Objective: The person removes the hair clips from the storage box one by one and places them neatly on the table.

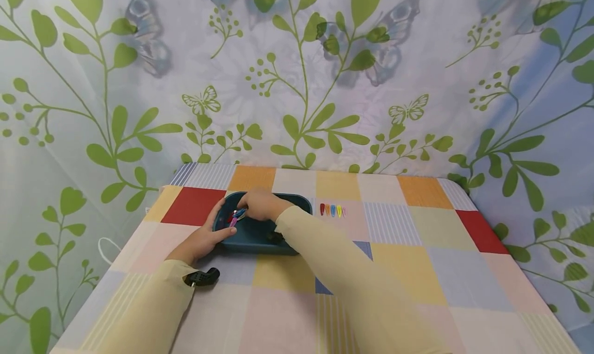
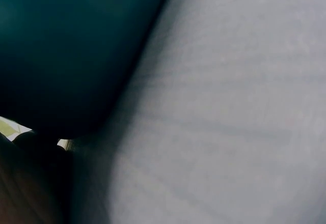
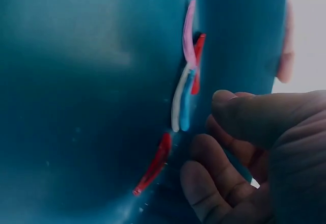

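A dark teal plastic tray (image 1: 264, 248) sits on the patchwork tablecloth. My left hand (image 1: 204, 240) grips its left end, thumb over the near corner and fingers along the outer side. Inside the tray's left end lie several snap hair clips. In the right wrist view these are a pink clip (image 3: 188, 33), a white clip (image 3: 179, 99), a blue clip (image 3: 187, 102) and two red ones, one a separate red clip (image 3: 154, 165). My right hand (image 1: 262, 204) reaches into the tray, its bent fingers and thumb close beside the clips with nothing visible between them.
Right of the tray, a row of hair clips (image 1: 333, 210) in red, orange, blue, yellow and pink lies on the cloth. A black device (image 1: 202, 276) is at the left wrist. A white cable (image 1: 108, 251) loops by the table's left edge. A leaf-patterned curtain (image 1: 297, 86) hangs behind.
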`<state>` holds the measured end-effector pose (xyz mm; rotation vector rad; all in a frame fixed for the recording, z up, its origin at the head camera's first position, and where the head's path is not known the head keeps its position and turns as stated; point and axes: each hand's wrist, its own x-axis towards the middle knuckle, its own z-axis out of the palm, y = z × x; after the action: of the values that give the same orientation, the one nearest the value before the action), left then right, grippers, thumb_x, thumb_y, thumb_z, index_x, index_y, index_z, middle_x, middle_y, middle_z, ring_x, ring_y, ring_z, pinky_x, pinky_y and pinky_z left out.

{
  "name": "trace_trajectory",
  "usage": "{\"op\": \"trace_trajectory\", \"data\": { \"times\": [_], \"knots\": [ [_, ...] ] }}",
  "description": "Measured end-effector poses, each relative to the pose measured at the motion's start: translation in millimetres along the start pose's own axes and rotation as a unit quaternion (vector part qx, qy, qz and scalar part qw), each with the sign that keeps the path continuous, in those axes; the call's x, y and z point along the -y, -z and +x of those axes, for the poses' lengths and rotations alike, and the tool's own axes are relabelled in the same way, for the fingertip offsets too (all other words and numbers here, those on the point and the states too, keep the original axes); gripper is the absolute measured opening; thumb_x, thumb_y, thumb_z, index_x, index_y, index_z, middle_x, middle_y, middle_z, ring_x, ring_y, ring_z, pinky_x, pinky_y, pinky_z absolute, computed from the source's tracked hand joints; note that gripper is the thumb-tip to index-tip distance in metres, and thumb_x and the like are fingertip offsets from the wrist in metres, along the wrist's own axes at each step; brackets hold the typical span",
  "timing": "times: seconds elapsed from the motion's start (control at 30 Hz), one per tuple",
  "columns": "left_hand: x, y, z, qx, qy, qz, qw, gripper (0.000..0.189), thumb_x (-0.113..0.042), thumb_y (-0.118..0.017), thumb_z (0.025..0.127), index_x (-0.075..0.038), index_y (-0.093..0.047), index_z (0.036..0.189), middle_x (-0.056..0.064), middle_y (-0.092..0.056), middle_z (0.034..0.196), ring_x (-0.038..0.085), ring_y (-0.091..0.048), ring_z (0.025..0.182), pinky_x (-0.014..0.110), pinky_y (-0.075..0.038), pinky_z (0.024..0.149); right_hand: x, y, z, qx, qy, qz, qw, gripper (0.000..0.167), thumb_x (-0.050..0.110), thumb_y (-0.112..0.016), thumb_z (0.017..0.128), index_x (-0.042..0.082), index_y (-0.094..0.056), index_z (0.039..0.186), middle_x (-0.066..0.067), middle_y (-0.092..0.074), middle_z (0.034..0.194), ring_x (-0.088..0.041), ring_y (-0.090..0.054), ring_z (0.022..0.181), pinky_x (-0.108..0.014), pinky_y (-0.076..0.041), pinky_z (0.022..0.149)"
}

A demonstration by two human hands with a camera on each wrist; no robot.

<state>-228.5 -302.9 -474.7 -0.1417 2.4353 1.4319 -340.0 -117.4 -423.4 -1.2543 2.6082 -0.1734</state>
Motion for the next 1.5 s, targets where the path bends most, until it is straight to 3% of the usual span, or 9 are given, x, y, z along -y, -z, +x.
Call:
{"op": "trace_trajectory", "data": {
  "times": [0.2,0.37,0.57,0.7,1.1,1.5],
  "knots": [
    [-1.2,-1.6,-2.0,0.004,-0.013,-0.007,0.9999,0.102,-0.049,-0.067,0.099,-0.05,0.012,0.165,0.02,-0.004,0.175,0.049,-0.014,0.157,0.074,-0.028,0.121,-0.4,-14.5,7.6,-0.009,0.008,0.002,0.9999,0.031,0.018,-0.065,0.105,0.018,-0.074,0.135,0.003,-0.075,0.13,-0.014,-0.069,0.121,-0.03,-0.052,0.111],
    [-0.7,-0.1,-2.8,0.007,-0.02,-0.009,0.9997,0.101,-0.048,-0.065,0.101,-0.046,0.012,0.166,0.02,-0.003,0.176,0.048,-0.013,0.158,0.074,-0.026,0.122,3.6,-19.4,12.6,0.007,0.009,-0.013,0.9998,0.032,0.018,-0.068,0.103,0.019,-0.074,0.135,0.004,-0.075,0.13,-0.011,-0.067,0.122,-0.028,-0.05,0.113],
    [-0.1,-0.8,-2.0,0.005,-0.02,-0.002,0.9998,0.101,-0.051,-0.064,0.1,-0.047,0.013,0.165,0.019,0.0,0.176,0.048,-0.011,0.158,0.076,-0.023,0.122,2.8,-29.6,19.5,0.005,0.011,-0.042,0.999,0.025,0.018,-0.071,0.101,0.018,-0.079,0.125,0.006,-0.078,0.119,-0.008,-0.068,0.104,-0.023,-0.054,0.104],
    [2.2,-2.0,-2.5,0.009,-0.024,-0.001,0.9997,0.101,-0.051,-0.063,0.101,-0.047,0.014,0.165,0.018,0.002,0.177,0.048,-0.009,0.159,0.077,-0.02,0.122,2.1,-35.8,22.6,0.008,0.02,-0.063,0.9978,0.022,0.02,-0.07,0.103,0.02,-0.081,0.121,0.008,-0.079,0.115,-0.006,-0.068,0.101,-0.023,-0.054,0.103],
    [0.3,0.8,-1.4,0.01,-0.028,0.016,0.9994,0.103,-0.053,-0.064,0.099,-0.047,0.015,0.165,0.019,0.002,0.177,0.05,-0.011,0.158,0.079,-0.022,0.12,5.5,-27.3,16.9,0.001,0.012,-0.049,0.9987,0.021,0.016,-0.064,0.105,0.018,-0.083,0.113,0.007,-0.078,0.103,-0.01,-0.059,0.082,-0.02,-0.056,0.088],
    [0.3,-0.7,-0.1,0.006,-0.029,0.019,0.9994,0.101,-0.052,-0.062,0.1,-0.045,0.015,0.165,0.019,0.003,0.177,0.049,-0.01,0.158,0.08,-0.018,0.12,6.3,-26.7,14.6,0.007,0.008,-0.054,0.9985,0.022,0.017,-0.063,0.106,0.018,-0.082,0.117,0.006,-0.079,0.109,-0.009,-0.061,0.086,-0.02,-0.056,0.096]
  ]
}}
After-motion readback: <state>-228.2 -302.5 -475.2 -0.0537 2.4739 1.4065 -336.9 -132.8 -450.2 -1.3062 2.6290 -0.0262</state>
